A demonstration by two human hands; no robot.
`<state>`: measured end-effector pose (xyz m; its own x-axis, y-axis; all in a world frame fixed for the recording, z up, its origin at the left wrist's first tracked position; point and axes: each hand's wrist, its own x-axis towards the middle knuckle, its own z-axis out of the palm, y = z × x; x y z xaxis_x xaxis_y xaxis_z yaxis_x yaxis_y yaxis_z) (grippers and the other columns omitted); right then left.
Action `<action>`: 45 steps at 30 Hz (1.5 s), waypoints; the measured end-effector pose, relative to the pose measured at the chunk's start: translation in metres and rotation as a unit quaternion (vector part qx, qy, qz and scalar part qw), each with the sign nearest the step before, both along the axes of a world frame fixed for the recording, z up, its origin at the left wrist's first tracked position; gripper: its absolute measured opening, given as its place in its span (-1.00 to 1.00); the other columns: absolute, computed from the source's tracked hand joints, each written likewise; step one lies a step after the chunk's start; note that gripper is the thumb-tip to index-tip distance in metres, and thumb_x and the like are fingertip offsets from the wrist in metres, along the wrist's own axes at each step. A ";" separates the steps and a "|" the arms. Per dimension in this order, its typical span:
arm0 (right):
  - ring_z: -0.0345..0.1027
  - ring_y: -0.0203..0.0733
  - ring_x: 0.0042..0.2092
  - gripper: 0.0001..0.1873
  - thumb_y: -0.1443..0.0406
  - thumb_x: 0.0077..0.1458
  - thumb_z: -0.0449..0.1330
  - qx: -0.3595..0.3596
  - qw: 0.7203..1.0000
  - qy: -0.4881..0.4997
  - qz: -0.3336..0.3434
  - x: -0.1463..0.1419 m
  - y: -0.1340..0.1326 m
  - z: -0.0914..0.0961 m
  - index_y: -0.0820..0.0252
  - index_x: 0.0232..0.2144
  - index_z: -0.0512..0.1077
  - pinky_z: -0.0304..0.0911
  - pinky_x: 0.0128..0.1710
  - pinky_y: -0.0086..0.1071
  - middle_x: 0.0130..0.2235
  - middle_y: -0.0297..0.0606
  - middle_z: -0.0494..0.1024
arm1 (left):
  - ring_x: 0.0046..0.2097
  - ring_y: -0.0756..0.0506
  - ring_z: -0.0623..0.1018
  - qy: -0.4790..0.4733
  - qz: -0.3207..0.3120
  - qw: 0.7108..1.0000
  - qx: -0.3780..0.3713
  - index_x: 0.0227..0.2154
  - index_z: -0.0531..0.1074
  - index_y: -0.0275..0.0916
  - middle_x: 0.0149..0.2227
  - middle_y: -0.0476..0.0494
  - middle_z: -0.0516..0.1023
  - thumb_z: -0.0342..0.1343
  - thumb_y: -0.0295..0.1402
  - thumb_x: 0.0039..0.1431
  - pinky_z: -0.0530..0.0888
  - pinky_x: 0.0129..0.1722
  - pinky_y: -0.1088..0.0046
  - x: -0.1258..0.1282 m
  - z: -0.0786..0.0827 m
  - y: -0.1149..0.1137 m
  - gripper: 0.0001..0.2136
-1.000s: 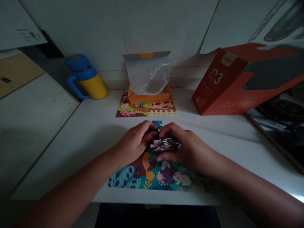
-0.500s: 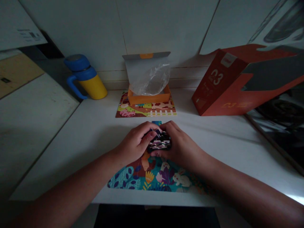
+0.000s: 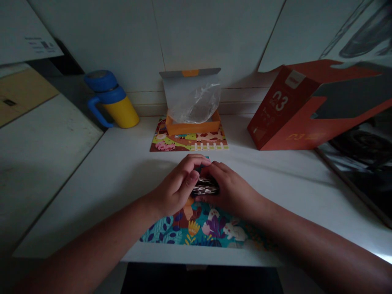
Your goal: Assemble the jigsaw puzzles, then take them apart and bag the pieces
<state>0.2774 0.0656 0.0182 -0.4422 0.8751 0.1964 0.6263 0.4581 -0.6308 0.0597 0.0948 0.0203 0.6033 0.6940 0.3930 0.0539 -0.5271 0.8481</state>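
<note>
Left hand [image 3: 179,185] and right hand [image 3: 234,183] cup the puzzle-piece stack [image 3: 206,188], grip wrapped round both sides, probably to stop pieces slipping; stack's over the rabbit puzzle [image 3: 194,234], near surface [image 3: 122,159] front edge.

The rectangular teal puzzle sheet with printed rabbits and flowers [image 3: 208,230] looked like smooth printed cardboard, fine seams crossing its surface. The stack of small interlocking cardboard pieces [image 3: 206,188] showed pale, papery cut edges. A flat, multicoloured farm-picture board [image 3: 190,144] seemed smooth and card-like. The open orange box with a grey-lined lid [image 3: 193,129] appeared to be thin matt card; the clear, crumpled plastic bag [image 3: 200,102] in it was glossy. The blue-and-yellow handled jug [image 3: 118,106] looked like matt plastic, the large red box [image 3: 286,118] smooth printed cardboard, and the white tabletop [image 3: 122,171] smooth, faintly sheened.
</note>
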 end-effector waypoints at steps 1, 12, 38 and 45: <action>0.44 0.10 0.04 -0.46 0.12 0.11 0.51 0.006 1.000 0.007 0.002 -0.001 0.000 -0.002 0.18 0.04 0.46 0.35 0.05 -0.08 0.03 -0.04 0.57 | 0.37 -0.21 0.38 -0.009 -0.009 1.000 -0.005 0.27 0.36 -0.13 0.28 -0.29 0.43 -0.16 -0.09 0.61 0.28 0.45 0.15 0.002 -0.002 0.000 -0.60; 0.48 0.05 -0.02 -0.66 0.19 0.19 0.46 0.027 0.998 0.015 0.050 -0.012 0.004 -0.009 0.15 -0.06 0.49 0.36 -0.01 -0.12 -0.04 -0.12 0.61 | 0.27 -0.26 0.45 -0.131 0.021 0.989 -0.071 0.15 0.43 -0.17 0.16 -0.30 0.48 -0.22 -0.02 0.60 0.33 0.40 0.05 0.017 -0.014 0.000 -0.55; 0.53 -0.07 -0.29 -0.63 0.06 0.13 0.46 0.097 0.970 -0.005 -0.222 0.058 0.035 0.015 0.12 -0.14 0.51 0.28 -0.33 -0.30 -0.25 -0.23 0.65 | 0.35 -0.38 0.41 0.168 -0.103 0.949 0.245 0.11 0.48 -0.14 0.30 -0.35 0.45 0.50 0.05 0.08 0.41 0.38 -0.04 -0.009 0.018 -0.010 -0.37; 0.53 -0.05 -0.28 -0.60 0.00 0.16 0.43 0.107 0.965 -0.024 -0.238 0.065 0.041 0.015 0.12 -0.15 0.50 0.28 -0.31 -0.28 -0.25 -0.20 0.65 | 0.46 -0.39 0.31 0.268 -0.281 0.904 0.177 0.29 0.42 0.01 0.40 -0.14 0.42 0.49 0.03 0.09 0.12 0.55 -0.10 -0.005 0.003 -0.021 -0.27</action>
